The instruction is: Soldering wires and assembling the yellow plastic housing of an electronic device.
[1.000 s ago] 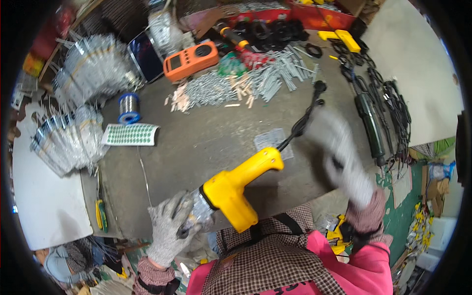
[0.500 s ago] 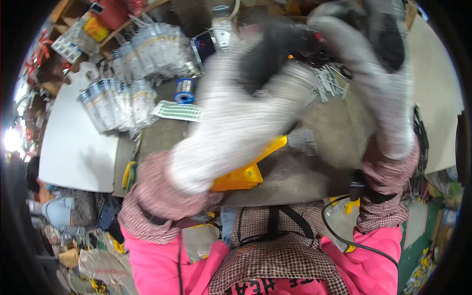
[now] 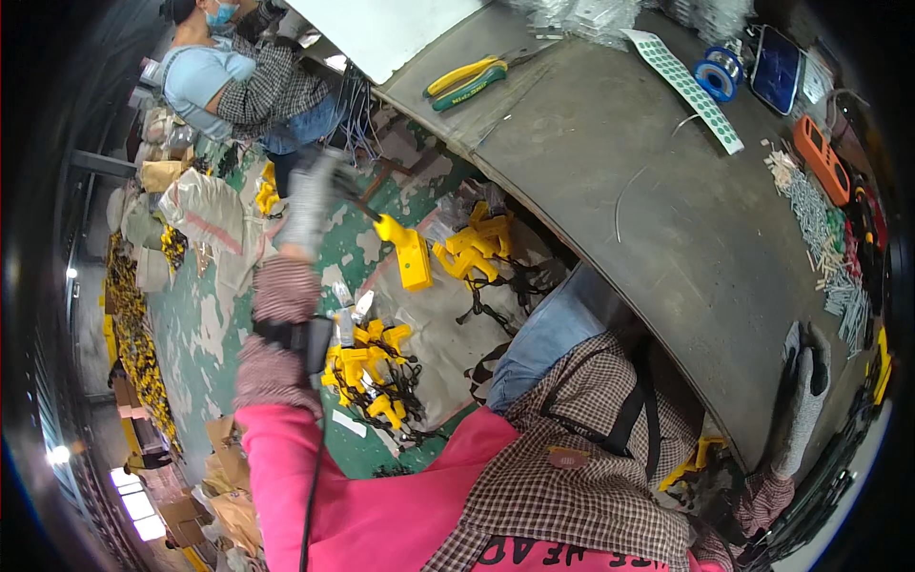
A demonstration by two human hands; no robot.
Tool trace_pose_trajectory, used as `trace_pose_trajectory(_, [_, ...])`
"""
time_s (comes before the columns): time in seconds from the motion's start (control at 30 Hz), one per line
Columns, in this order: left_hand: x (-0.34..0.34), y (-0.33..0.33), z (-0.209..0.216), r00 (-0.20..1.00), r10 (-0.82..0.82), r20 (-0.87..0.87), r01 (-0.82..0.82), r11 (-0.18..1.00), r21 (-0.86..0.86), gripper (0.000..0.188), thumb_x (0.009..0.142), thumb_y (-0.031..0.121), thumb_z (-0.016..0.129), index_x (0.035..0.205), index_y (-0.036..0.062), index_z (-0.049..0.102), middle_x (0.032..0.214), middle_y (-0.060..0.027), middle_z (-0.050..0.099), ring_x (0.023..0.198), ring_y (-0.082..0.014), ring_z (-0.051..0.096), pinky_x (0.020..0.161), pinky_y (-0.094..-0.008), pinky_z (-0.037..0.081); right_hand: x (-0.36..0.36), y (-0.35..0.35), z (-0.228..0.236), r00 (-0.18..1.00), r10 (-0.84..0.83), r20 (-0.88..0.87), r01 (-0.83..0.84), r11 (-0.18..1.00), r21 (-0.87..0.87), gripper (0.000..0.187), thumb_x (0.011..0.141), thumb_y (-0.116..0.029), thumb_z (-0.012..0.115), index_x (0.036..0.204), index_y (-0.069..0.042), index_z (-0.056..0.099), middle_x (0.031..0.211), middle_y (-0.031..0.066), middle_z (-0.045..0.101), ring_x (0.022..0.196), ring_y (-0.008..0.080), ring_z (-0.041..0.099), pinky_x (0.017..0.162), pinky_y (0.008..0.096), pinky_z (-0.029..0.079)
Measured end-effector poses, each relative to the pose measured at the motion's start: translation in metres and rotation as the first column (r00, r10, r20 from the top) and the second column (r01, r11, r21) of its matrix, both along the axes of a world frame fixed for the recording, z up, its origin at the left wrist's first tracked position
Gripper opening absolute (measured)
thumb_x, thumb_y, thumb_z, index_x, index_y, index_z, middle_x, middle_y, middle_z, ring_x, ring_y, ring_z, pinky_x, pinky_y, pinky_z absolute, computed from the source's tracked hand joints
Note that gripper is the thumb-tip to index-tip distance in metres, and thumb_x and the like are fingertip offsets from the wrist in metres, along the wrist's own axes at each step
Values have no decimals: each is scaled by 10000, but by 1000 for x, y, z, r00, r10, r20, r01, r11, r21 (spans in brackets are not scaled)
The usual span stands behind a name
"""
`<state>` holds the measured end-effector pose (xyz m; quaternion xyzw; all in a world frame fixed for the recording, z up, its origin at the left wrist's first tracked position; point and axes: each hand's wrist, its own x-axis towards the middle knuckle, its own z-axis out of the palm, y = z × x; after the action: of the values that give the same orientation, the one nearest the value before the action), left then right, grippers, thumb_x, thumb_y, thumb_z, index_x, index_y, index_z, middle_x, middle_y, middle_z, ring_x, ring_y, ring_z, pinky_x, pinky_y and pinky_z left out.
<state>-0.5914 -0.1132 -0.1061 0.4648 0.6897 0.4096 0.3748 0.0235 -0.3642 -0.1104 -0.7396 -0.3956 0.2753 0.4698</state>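
Note:
My left hand (image 3: 313, 195), in a grey glove, reaches out to the left over the green floor; it is blurred. Just past its fingers is a yellow gun-shaped tool (image 3: 410, 259) with a dark cord end between it and the glove; whether the hand grips it I cannot tell. Below lie piles of the same yellow tools (image 3: 367, 367) with black cords on a grey sack. My gloved right hand (image 3: 805, 377) rests on the dark workbench (image 3: 667, 238) near its front edge, holding nothing.
Another person (image 3: 233, 76) sits at the top left. On the bench lie yellow-green pliers (image 3: 467, 78), a green dotted sticker strip (image 3: 681, 81), a blue solder spool (image 3: 717, 71), an orange device (image 3: 822, 157) and several small metal parts (image 3: 820, 224). More yellow tools (image 3: 477, 250) lie under the bench.
The view has swung from the benchtop to the floor on the left. The yellow tool has gone from the bench to out over the floor pile, and my right hand has dropped onto the bench.

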Motion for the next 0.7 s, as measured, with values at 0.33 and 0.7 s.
trace_pose_trajectory(0.33, [43, -84, -385, 987, -147, 63, 122, 946, 300, 311, 872, 226, 691, 1127, 51, 664, 980, -98, 693, 861, -270, 671, 790, -376, 531, 31, -4, -35, 988, -27, 154, 27, 1000, 1, 292, 1059, -180, 470, 1247, 23, 565, 1226, 97, 588, 1099, 148, 543, 1019, 300, 436])
trace_pose_trajectory(0.7, [96, -145, -435, 617, -570, -543, 340, 815, -470, 391, 954, 223, 582, 1284, 13, 587, 1253, -185, 637, 1012, -370, 639, 921, -422, 502, 15, 7, -24, 982, -131, 136, 121, 990, 76, 164, 1018, -111, 516, 1078, 5, 614, 998, 40, 576, 863, 103, 526, 766, 237, 468])
